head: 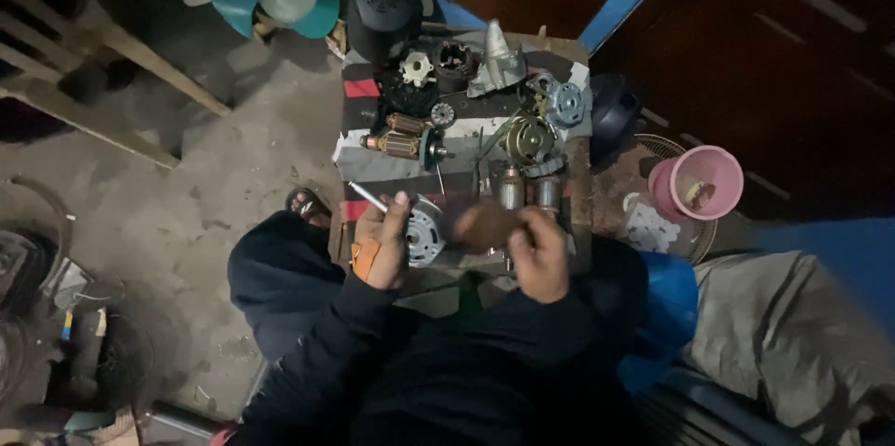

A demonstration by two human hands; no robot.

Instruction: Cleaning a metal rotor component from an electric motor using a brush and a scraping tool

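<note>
With our left hand (384, 246) clamped on a round motor plate (425, 233) at the near table (347, 150) edge and our right hand (539, 255) closed on something blurred, we could knock the crowded rotors (403, 140) farther back onto the floor.
</note>
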